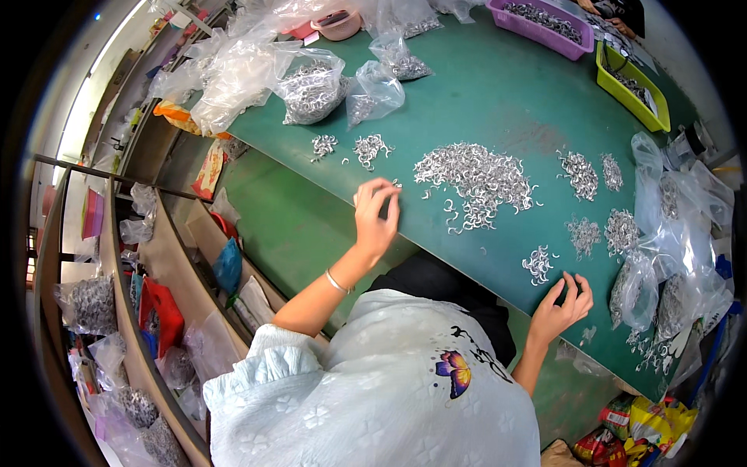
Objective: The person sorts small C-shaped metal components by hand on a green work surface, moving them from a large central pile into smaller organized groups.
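Silver curved pcs: where r they?
Big loose pile on green table, smaller piles either side. Clear bag w/ more, far side.
L hand?
Nr table edge, fingers bent, a pc or so by the tips; can't tell if it's gripped.
R hand?
Fingers parted, loosely bent, just beside a small pile nr same edge.

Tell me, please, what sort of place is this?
Probably a workshop for small parts: the green table bears a heap of silvery pieces and filled clear bags, and shelves hold more bags.
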A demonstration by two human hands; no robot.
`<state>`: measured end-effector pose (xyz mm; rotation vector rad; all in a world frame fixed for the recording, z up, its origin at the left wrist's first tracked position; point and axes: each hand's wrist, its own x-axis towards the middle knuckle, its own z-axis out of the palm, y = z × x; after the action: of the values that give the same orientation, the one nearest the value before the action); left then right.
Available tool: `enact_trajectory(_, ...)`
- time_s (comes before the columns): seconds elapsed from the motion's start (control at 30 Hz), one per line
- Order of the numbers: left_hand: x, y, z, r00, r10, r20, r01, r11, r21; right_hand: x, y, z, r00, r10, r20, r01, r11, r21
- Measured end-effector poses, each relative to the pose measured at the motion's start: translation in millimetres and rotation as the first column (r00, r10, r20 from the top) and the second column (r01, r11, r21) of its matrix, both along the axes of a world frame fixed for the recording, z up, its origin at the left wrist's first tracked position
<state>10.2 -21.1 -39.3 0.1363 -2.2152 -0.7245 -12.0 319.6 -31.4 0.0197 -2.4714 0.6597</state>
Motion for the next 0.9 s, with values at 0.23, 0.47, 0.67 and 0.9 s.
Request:
enact_trajectory(0.23, 98, -7, -66, 0.982, -0.069, 0.175, 0.011, 0.95, 0.311, 46, -10, 10, 0.798, 0.582, -0.157, -0.596, 0.723, -0.349)
enact_trajectory(0.47, 187, -74, -188, 0.457, -0.406, 0.792, -0.644, 0.464, 0.609, 69, -31, -44, 0.601, 0.708, 0.371, -0.548, 0.703, -0.453)
enact_trajectory(0.67, 181, -73, -179, 0.281, -0.58, 0.765, -0.855, 0.212, 0.474, 25, 46, -191, -0.168, 0.404, 0.899, 0.224, 0.904, -0.364)
enact_trajectory(0.9, 192, -76, -221, 0.222, -0.639, 0.737, -0.9, 0.156, 0.407, 68, 51, -172, -0.118, 0.35, 0.929, 0.392, 0.876, -0.28)
